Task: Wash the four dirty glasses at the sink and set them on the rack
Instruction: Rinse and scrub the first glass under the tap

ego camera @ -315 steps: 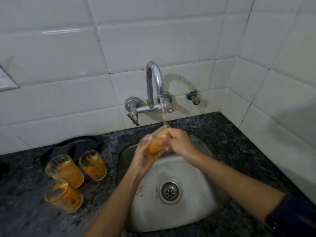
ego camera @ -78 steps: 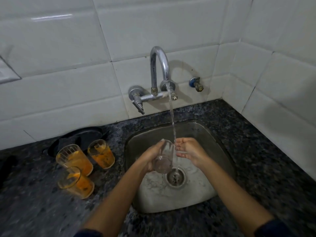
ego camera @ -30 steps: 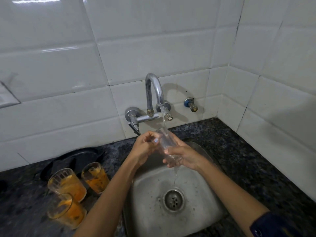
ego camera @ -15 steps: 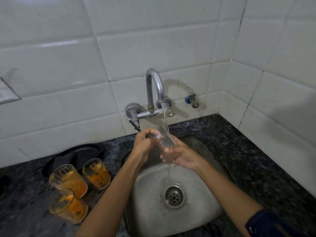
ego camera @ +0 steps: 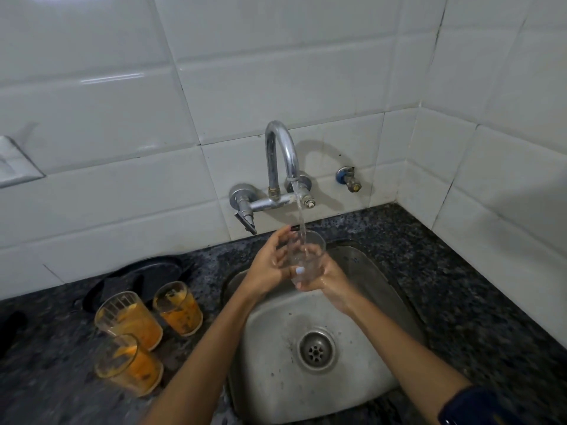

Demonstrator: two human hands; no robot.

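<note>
You are rinsing a clear glass [ego camera: 305, 260] at mid-frame under the tap's stream [ego camera: 299, 210]. Your right hand [ego camera: 326, 279] cups its base; your left hand [ego camera: 270, 263] curls round its side. Turn it slowly so water sweeps every wall, gripping firmly since wet glass likely slips.

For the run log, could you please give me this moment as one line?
step: rinsing | clear glass: under tap stream, held by left hand and right hand | dirty glasses: three on counter
</note>
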